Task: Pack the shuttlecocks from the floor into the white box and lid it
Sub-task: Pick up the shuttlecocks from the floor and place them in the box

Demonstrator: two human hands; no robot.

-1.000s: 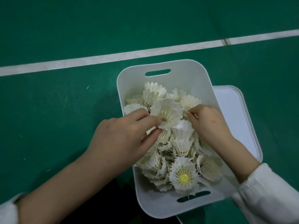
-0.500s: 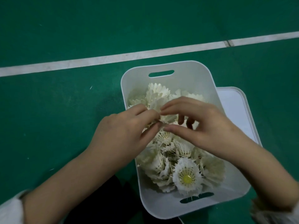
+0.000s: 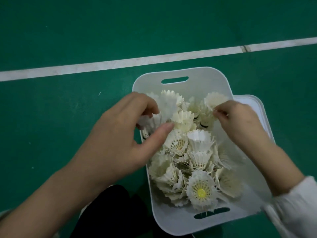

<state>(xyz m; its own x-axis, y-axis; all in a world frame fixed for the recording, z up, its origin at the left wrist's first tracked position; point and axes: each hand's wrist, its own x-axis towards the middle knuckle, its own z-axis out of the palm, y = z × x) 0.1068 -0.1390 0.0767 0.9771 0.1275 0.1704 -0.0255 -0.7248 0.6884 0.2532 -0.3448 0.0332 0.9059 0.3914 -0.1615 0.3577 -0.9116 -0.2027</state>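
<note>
Left hand [image 3: 120, 140] first: my fingers and thumb are curled round a tall shuttlecock [image 3: 169, 103] at the left wall of the white box [image 3: 197, 88], its feathers standing above my knuckles. My right hand [image 3: 240, 121] pinches the skirt of a pale shuttlecock [image 3: 214, 100] in the far right corner, the fingertips [image 3: 217, 114] closed on the feather edge. Between my hands the heap [image 3: 188, 152] fills the box nearly to its rim, birds lying every way, and a yellow-cored shuttlecock [image 3: 200, 192] faces up near the close end.

I can see no shuttlecock loose on the floor from here, so I judge the gathering is about done and I am settling the pile. Next I need to press these two down so that nothing stands proud of the rim, gently, since feathers crush and splay. Then the lid [image 3: 262, 114], which lies flat against the right side of the box and partly tucked behind it, has to be drawn out and seated; I would steady the box with one hand while doing that.

Below everything is a green court floor [image 3: 68, 31], smooth, crossed by a white line [image 3: 120, 63] beyond the box. A tiny white scrap [image 3: 99, 93] lies on the green. My white sleeve [image 3: 300, 203] and a dark patch of clothing [image 3: 106, 212] edge the bottom.
</note>
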